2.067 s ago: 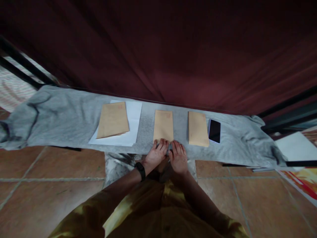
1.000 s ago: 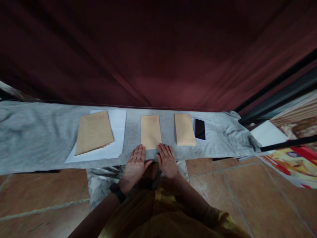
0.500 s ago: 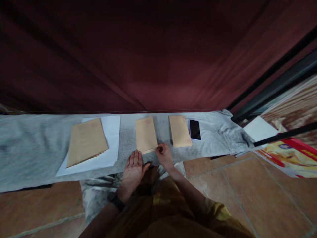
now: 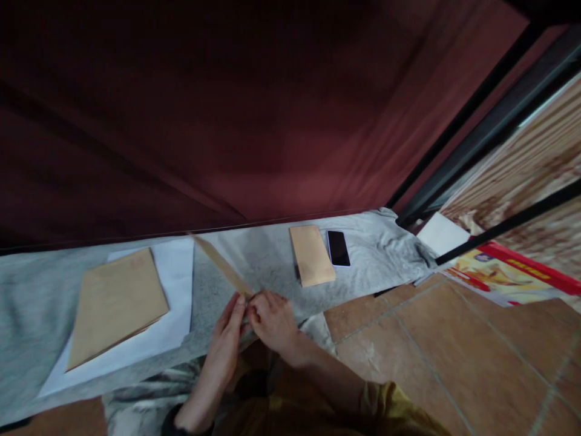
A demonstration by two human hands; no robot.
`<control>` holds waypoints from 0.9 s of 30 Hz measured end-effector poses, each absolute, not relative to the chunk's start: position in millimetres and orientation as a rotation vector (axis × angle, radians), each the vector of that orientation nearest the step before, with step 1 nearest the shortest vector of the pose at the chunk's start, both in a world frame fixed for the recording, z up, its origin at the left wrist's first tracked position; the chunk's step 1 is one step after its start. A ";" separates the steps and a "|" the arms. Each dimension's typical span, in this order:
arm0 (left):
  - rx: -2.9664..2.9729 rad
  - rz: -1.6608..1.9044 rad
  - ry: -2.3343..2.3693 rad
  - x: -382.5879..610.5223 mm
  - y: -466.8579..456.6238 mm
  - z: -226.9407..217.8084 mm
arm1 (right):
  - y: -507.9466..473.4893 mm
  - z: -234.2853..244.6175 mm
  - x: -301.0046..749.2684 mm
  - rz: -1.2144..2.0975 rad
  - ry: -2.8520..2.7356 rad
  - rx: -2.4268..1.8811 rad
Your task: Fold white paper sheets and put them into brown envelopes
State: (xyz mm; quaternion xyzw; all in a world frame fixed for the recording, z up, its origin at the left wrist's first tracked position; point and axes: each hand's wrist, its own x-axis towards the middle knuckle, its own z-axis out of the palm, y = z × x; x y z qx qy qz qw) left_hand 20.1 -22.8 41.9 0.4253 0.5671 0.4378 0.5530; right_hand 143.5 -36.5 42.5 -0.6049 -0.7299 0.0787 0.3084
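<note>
A brown paper envelope (image 4: pixel 222 265) is raised off the cloth and seen nearly edge-on, its far end tilted to the left. My left hand (image 4: pixel 228 330) grips its near end between thumb and fingers. Close against it, my right hand (image 4: pixel 275 318) has its fingers curled at the same end of the envelope. On the left lies a pile of larger brown envelopes (image 4: pixel 118 303) over white paper sheets (image 4: pixel 179 272). To the right of my hands, another small brown envelope or stack of them (image 4: pixel 312 254) lies flat beside a phone (image 4: pixel 339 248) with a dark screen.
A grey cloth (image 4: pixel 254 248) covers the narrow bench under these things. Behind it hangs a dark red curtain (image 4: pixel 281 151). Dark metal bars (image 4: pixel 458 139) stand at the right, near a red and yellow printed box (image 4: pixel 508 272) on the tiled floor (image 4: pixel 436 339).
The small envelope lay flat under my fingertips and is now lifted and turned on edge. Both hands have come together at its near end. The view has shifted to the right.
</note>
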 end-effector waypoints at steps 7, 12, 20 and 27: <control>0.453 1.119 1.179 16.1 -16.7 37.3 | -49.4 30.1 133.5 0.297 -2.087 -1.402; 0.417 1.035 1.184 2.8 -16.7 34.9 | -58.8 14.4 152.7 0.490 -1.636 -1.498; 0.392 0.916 1.281 1.3 -20.7 31.0 | -40.7 -26.1 168.5 1.141 -1.014 -1.485; 0.374 0.899 1.265 -2.0 -18.8 17.8 | -28.4 -21.5 170.4 1.376 -0.683 -1.359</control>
